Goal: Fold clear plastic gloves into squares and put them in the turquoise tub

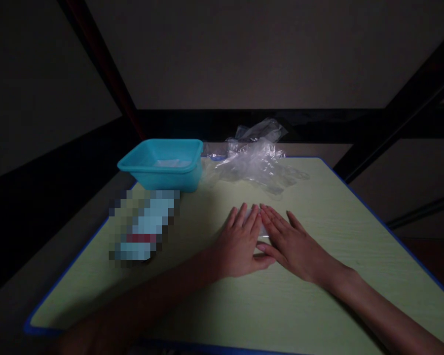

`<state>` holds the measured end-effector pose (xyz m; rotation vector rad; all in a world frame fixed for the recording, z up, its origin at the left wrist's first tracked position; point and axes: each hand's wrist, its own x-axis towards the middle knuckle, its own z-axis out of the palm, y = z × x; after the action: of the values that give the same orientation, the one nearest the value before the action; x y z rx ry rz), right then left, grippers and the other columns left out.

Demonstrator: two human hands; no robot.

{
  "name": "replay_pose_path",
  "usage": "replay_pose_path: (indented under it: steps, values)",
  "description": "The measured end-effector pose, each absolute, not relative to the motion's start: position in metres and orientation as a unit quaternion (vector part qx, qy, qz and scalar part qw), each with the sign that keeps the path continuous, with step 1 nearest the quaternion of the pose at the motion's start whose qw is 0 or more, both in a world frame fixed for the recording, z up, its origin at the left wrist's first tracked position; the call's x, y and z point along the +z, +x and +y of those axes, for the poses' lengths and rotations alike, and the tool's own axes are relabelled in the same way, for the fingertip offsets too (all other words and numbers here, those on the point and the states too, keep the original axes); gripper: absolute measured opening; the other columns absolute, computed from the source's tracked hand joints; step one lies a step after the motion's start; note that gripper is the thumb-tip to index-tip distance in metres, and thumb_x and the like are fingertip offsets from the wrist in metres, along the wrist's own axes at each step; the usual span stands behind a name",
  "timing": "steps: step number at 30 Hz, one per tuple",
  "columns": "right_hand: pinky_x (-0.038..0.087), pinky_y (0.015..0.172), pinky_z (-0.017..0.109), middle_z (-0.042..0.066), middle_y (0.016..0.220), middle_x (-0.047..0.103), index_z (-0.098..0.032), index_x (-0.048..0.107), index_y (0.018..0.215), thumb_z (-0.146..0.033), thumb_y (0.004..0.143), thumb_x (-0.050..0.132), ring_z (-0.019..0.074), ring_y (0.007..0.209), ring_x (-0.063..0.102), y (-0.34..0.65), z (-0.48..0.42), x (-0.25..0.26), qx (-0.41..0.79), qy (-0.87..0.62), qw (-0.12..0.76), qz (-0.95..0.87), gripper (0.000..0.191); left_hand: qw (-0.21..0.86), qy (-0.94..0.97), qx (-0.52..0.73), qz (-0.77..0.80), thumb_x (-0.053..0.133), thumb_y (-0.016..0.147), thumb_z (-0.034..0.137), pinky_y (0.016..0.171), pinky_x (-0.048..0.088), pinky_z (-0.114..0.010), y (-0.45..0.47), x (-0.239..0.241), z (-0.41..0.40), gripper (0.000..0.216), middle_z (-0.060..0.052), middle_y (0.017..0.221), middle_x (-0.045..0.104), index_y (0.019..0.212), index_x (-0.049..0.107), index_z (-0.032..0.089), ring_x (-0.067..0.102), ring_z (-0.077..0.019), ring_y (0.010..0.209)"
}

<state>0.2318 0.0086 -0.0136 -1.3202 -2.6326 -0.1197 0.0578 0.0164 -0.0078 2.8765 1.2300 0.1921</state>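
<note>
Left hand and right hand lie flat, gripping nothing, over clear plastic on the blue-edged green table! Dark beams line the dim wall.

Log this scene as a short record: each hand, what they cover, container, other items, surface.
left hand: flat, palm down
right hand: flat, fingertips by the left's
under hands: pale item, mostly covered, kind unclear
container: turquoise basin, white contents
right of basin: crumpled clear plastic
in front of basin: pixelated light-blue item
surface: pale green table, blue edging
</note>
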Motion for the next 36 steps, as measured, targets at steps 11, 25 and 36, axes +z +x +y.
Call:
replay_pose_path:
  steps: [11, 25, 36]
  values:
    - [0.052, 0.078, 0.038, 0.012, 0.095, 0.069, -0.01, 0.064, 0.102, -0.02, 0.092, 0.044, 0.022, 0.09, 0.063, 0.242, 0.02, 0.011, -0.11, -0.261, 0.193, -0.939, 0.025, 0.003, 0.922, 0.053, 0.384, 0.034, 0.083, 0.065, 0.108, 0.016, -0.053, 0.056, -0.009, 0.016, 0.082, -0.022, 0.148, 0.019, 0.133, 0.036, 0.0, 0.014, -0.0387, 0.136]
    - [0.05, 0.071, 0.035, 0.01, 0.09, 0.068, -0.011, 0.064, 0.1, -0.014, 0.093, 0.039, 0.0214, 0.083, 0.059, 0.241, 0.016, 0.02, -0.159, -0.224, 0.143, -0.951, 0.027, 0.004, 0.921, 0.06, 0.385, 0.034, 0.083, 0.064, 0.108, 0.017, -0.05, 0.055, -0.011, 0.017, 0.084, -0.023, 0.148, 0.019, 0.135, 0.031, -0.002, 0.012, -0.0376, 0.137]
    - [0.05, 0.072, 0.034, 0.011, 0.089, 0.067, -0.013, 0.067, 0.089, -0.02, 0.092, 0.042, 0.0199, 0.083, 0.06, 0.242, 0.026, 0.005, -0.111, -0.276, 0.234, -0.926, 0.026, 0.015, 0.92, 0.052, 0.387, 0.039, 0.082, 0.063, 0.109, 0.018, -0.05, 0.056, -0.007, 0.017, 0.081, -0.021, 0.148, 0.021, 0.134, 0.035, 0.0, 0.013, -0.0377, 0.137]
